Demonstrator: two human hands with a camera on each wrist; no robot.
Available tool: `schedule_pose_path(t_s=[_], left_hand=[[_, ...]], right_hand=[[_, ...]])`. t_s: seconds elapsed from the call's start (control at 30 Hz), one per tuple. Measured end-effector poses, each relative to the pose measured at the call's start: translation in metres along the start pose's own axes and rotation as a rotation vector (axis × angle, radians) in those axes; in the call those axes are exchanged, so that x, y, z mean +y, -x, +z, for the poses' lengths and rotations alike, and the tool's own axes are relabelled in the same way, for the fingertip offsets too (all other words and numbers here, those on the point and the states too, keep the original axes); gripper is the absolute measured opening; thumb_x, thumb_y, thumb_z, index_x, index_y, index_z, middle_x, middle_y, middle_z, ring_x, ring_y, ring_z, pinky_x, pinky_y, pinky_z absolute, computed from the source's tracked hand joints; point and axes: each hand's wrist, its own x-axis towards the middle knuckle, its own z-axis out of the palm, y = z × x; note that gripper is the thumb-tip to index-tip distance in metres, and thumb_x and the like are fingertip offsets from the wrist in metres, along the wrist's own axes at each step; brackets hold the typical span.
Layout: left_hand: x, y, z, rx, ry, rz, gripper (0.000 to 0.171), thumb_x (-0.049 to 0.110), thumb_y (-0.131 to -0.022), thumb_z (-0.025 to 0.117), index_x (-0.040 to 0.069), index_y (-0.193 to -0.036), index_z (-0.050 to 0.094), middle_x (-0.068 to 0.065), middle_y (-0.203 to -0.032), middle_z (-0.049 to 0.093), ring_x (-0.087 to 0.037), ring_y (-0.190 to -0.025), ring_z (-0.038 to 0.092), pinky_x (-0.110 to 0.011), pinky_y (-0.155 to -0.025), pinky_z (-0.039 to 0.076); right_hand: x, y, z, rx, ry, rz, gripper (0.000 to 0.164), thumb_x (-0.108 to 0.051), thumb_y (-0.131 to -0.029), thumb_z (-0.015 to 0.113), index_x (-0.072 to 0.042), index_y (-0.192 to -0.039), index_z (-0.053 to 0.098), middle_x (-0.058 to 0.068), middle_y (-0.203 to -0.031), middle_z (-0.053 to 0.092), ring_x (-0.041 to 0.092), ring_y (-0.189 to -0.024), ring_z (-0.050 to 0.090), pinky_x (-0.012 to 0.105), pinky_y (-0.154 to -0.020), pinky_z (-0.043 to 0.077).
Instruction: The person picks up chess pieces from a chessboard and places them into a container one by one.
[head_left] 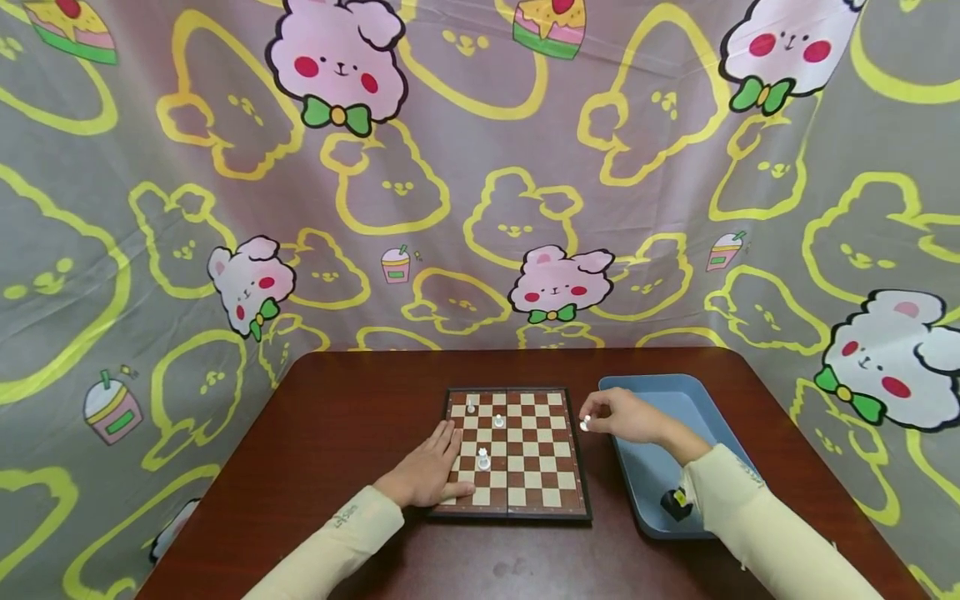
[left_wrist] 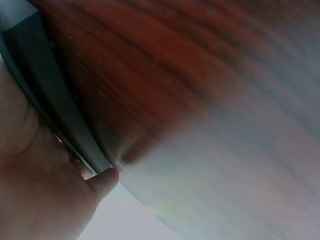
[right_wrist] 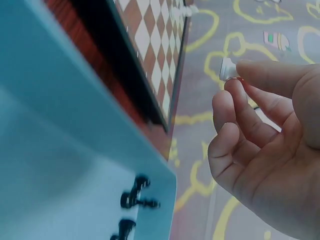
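Note:
A brown-and-cream chessboard (head_left: 547,467) with a dark frame lies on the table. My left hand (head_left: 427,471) rests flat across its left side, fingers straight and thumb over the near left corner. Three white chess pieces stand on the board: a larger crowned one (head_left: 483,458) beside that hand, a small one (head_left: 498,422) farther back, and another (head_left: 471,405) near the far left corner. My right hand (head_left: 626,415), just off the board's right edge, pinches a white chess piece (right_wrist: 228,69) between thumb and fingertips. Its upper part is hidden by the fingers.
A blue tray (head_left: 626,479) stands right of the board, under my right forearm. Several black chess pieces (right_wrist: 134,200) lie in it. A small black object with a yellow mark (head_left: 677,503) shows beside the right sleeve. Patterned cloth (head_left: 465,208) hangs around the table's far and side edges.

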Motion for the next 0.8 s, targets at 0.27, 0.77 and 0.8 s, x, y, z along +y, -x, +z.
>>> schedule_pose_path(t_s=[0.27, 0.77, 0.8], left_hand=[[0.002, 0.001, -0.001, 0.001, -0.006, 0.001, 0.095, 0.066, -0.09, 0.039, -0.007, -0.147, 0.02, -0.026, -0.153, 0.012, -0.037, -0.141, 0.01, -0.042, -0.11, 0.022], [-0.001, -0.001, -0.002, 0.0, -0.003, -0.002, 0.096, 0.068, -0.089, 0.039, -0.006, -0.148, 0.02, -0.026, -0.153, 0.012, -0.036, -0.141, 0.009, -0.041, -0.11, 0.022], [-0.001, -0.001, -0.002, -0.001, 0.002, -0.003, 0.096, 0.068, -0.089, 0.039, -0.005, -0.148, 0.02, -0.025, -0.153, 0.012, -0.036, -0.141, 0.009, -0.041, -0.11, 0.022]], right_hand=[[0.013, 0.021, -0.024, 0.035, -0.013, 0.012, 0.006, -0.011, -0.091, 0.063, -0.007, -0.094, 0.065, 0.001, -0.079, 0.059, 0.015, -0.069, 0.05, 0.029, -0.059, 0.042], [0.044, 0.044, -0.039, 0.036, 0.01, 0.082, 0.009, -0.011, -0.09, 0.064, -0.003, -0.094, 0.064, 0.004, -0.083, 0.061, 0.016, -0.073, 0.053, 0.029, -0.062, 0.044], [0.045, 0.045, -0.038, 0.037, 0.011, 0.084, 0.008, -0.011, -0.09, 0.064, -0.003, -0.093, 0.064, 0.003, -0.082, 0.061, 0.015, -0.072, 0.053, 0.029, -0.061, 0.044]])
